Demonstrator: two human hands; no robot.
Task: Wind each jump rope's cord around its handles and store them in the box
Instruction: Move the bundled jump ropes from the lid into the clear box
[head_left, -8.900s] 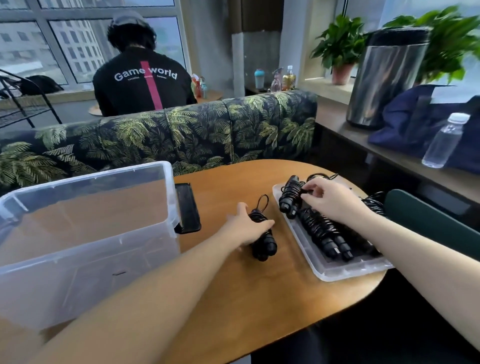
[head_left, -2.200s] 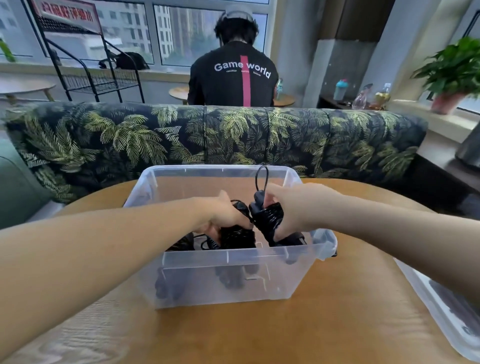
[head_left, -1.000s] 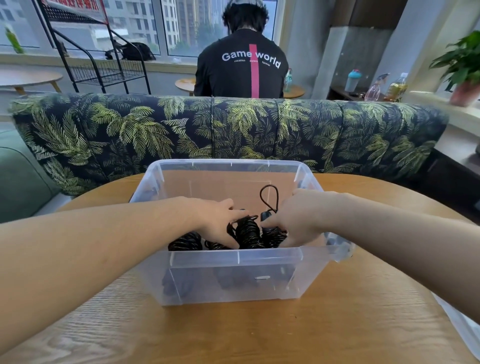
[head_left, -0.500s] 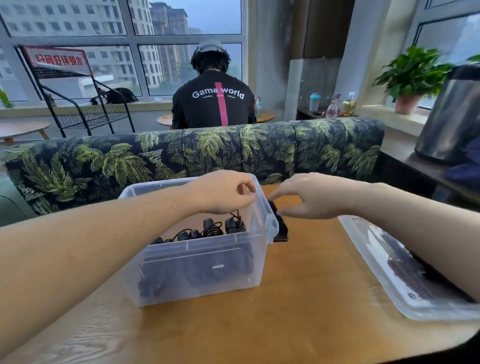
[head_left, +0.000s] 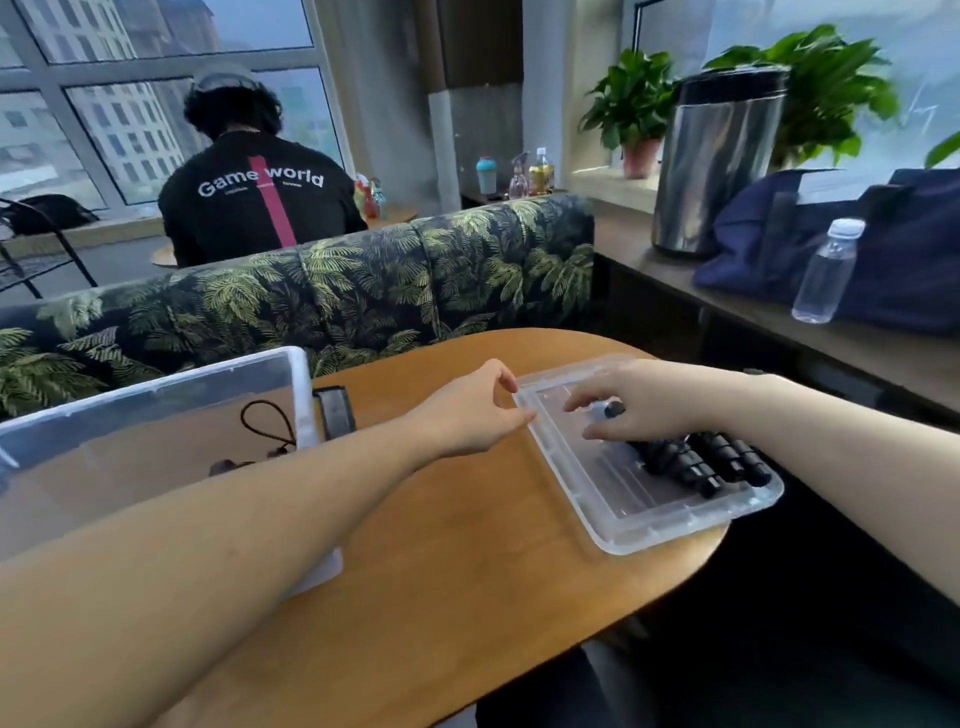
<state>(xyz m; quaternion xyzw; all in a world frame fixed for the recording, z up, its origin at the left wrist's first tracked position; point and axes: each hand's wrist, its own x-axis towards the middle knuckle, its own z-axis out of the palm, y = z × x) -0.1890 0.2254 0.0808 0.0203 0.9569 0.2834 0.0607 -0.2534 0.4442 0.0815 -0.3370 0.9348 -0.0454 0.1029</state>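
A clear plastic box (head_left: 298, 395) stands at the table's left; a black cord loop (head_left: 264, 422) of a stored rope shows through its wall. To the right lies a shallow clear tray (head_left: 649, 530) with a few wound black jump ropes (head_left: 701, 460) at its near right end. My right hand (head_left: 654, 400) is over the tray, its fingers closed round the end of one rope's handle (head_left: 612, 410). My left hand (head_left: 475, 410) rests on the table, holding nothing, with its thumb tip against the tray's far left corner.
A flat black object (head_left: 335, 410) lies between box and tray. Behind the round wooden table (head_left: 441, 597) runs a leaf-print sofa back (head_left: 363, 291), with a person seated beyond. The right ledge holds a water bottle (head_left: 826, 270), a dark bag (head_left: 893, 244) and a metal bin (head_left: 717, 161).
Both hands have come out of the box, leaving the ropes inside, and moved right. My right hand now grips a rope in the tray and my left touches the tray's corner.
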